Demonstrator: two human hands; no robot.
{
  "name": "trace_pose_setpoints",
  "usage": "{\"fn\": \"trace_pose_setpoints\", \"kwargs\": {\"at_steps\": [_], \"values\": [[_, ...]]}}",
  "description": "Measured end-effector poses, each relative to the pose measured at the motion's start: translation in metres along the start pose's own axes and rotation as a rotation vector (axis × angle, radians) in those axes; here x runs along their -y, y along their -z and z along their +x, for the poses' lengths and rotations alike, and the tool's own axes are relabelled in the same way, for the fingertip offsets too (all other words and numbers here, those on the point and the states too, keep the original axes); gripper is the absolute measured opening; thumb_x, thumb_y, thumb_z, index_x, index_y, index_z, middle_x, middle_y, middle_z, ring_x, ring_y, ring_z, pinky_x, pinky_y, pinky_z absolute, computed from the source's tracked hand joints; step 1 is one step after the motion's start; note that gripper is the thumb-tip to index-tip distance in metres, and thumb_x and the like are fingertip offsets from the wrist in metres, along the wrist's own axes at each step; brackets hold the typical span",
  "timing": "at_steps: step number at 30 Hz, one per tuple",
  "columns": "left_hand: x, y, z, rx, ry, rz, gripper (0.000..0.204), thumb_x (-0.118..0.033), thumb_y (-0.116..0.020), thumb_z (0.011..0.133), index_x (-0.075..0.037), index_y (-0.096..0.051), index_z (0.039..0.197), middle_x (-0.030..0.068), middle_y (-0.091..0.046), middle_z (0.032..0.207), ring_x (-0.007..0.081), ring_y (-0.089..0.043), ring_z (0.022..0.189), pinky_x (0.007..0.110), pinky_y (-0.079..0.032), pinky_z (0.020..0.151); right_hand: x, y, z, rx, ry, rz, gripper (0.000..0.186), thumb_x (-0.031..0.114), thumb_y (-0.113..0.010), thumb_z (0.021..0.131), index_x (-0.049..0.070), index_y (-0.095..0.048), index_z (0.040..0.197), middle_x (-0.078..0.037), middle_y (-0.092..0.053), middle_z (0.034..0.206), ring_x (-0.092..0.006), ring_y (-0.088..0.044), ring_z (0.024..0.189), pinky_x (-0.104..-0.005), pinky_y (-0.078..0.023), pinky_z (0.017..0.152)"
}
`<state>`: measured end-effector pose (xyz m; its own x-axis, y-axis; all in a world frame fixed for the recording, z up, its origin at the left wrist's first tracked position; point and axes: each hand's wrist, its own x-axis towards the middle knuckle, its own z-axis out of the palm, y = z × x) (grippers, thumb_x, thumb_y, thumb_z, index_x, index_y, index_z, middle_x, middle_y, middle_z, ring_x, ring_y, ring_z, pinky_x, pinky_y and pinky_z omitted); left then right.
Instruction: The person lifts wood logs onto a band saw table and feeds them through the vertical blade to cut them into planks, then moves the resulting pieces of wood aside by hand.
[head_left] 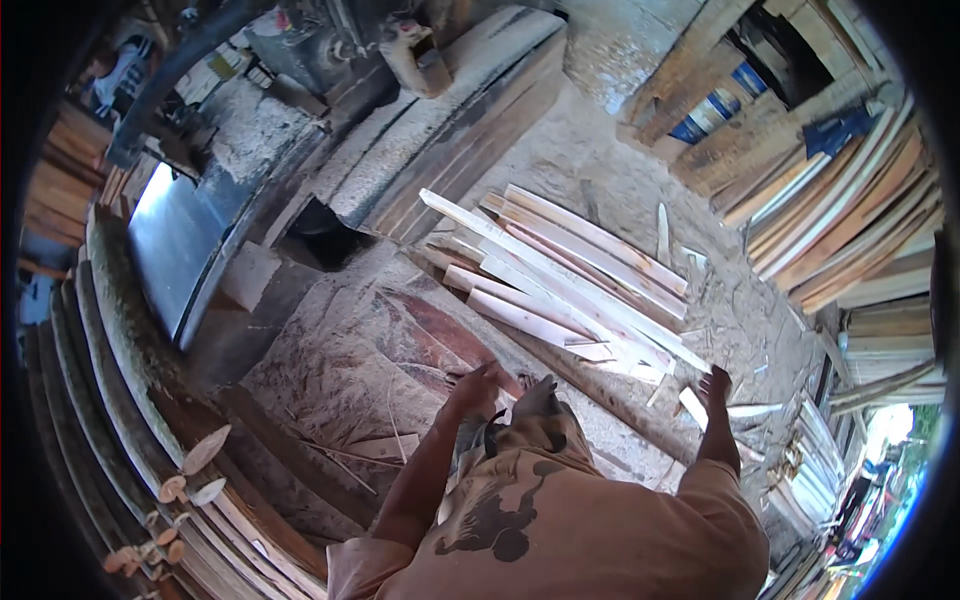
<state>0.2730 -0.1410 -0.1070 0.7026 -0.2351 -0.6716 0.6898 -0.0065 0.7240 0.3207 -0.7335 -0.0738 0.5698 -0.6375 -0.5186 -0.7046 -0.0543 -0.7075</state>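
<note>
A long pale wooden strip (570, 285) lies slantwise across a loose pile of sawn strips (600, 240) on the dusty floor in front of me. Its near end meets the fingers of my right hand (715, 384), which look closed on it. My left hand (477, 386) is in front of my waist, bent at the wrist, with no strip visible in it. How its fingers are set is too small to make out. Sawdust (340, 340) covers the ground beyond that hand.
A dusty machine with a smooth metal table (185, 245) stands at the left. Bark-edged slabs (140, 330) are stacked at the near left, and thin boards (850, 210) at the right. A dark beam (610, 400) lies before my feet. Another person (125, 75) is at the far left.
</note>
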Motion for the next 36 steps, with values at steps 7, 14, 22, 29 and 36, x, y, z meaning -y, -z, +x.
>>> {"fn": "trace_pose_setpoints", "kwargs": {"at_steps": [7, 14, 22, 29, 36], "values": [[0.206, 0.109, -0.166, -0.748, 0.247, -0.427, 0.038, -0.031, -0.054, 0.087, -0.011, -0.050, 0.119, 0.0071, -0.064, 0.087, 0.0149, -0.063, 0.074, 0.024, -0.047, 0.052, 0.009, -0.362, -0.223, 0.980, 0.034, -0.592, 0.035, 0.035, -0.056, 0.083, 0.007, -0.058, 0.104, -0.009, -0.064, 0.091, -0.0202, -0.063, 0.078, -0.0349, -0.049, 0.063], [0.269, 0.230, -0.275, -1.563, 0.192, -0.675, 0.040, -0.027, -0.053, 0.086, -0.003, -0.049, 0.117, 0.0091, -0.063, 0.081, 0.0150, -0.058, 0.058, 0.025, -0.043, 0.043, 0.060, -0.592, -0.350, 1.448, 1.028, -1.099, 0.040, 0.038, -0.053, 0.084, 0.006, -0.059, 0.108, -0.017, -0.062, 0.103, -0.0294, -0.062, 0.087, -0.0365, -0.048, 0.077], [0.098, 0.342, -0.148, -1.161, 0.107, -0.866, 0.038, -0.039, -0.053, 0.086, -0.010, -0.058, 0.110, 0.0064, -0.065, 0.092, 0.0179, -0.060, 0.077, 0.034, -0.045, 0.066, 0.227, -0.828, -0.520, 1.558, 0.930, -0.831, 0.034, 0.039, -0.053, 0.083, 0.008, -0.065, 0.092, -0.012, -0.067, 0.084, -0.0301, -0.064, 0.079, -0.0386, -0.048, 0.074], [-0.057, 0.453, -0.114, -1.155, -0.154, -0.464, 0.054, -0.055, -0.046, 0.084, -0.007, -0.070, 0.091, 0.0110, -0.067, 0.079, 0.0191, -0.060, 0.077, 0.030, -0.046, 0.075, 0.316, -0.930, -0.600, 1.231, 1.518, -0.840, 0.052, 0.046, -0.043, 0.086, 0.001, -0.064, 0.070, -0.017, -0.061, 0.067, -0.0340, -0.060, 0.067, -0.0422, -0.047, 0.065], [-0.108, 0.456, -0.125, -1.098, -0.123, -0.361, 0.056, -0.056, -0.043, 0.084, -0.008, -0.070, 0.091, 0.0122, -0.065, 0.072, 0.0185, -0.059, 0.070, 0.031, -0.046, 0.073, 0.341, -0.942, -0.640, 1.071, 1.550, -0.774, 0.049, 0.047, -0.046, 0.083, 0.002, -0.065, 0.082, -0.019, -0.063, 0.075, -0.0381, -0.060, 0.075, -0.0445, -0.046, 0.065]]}}
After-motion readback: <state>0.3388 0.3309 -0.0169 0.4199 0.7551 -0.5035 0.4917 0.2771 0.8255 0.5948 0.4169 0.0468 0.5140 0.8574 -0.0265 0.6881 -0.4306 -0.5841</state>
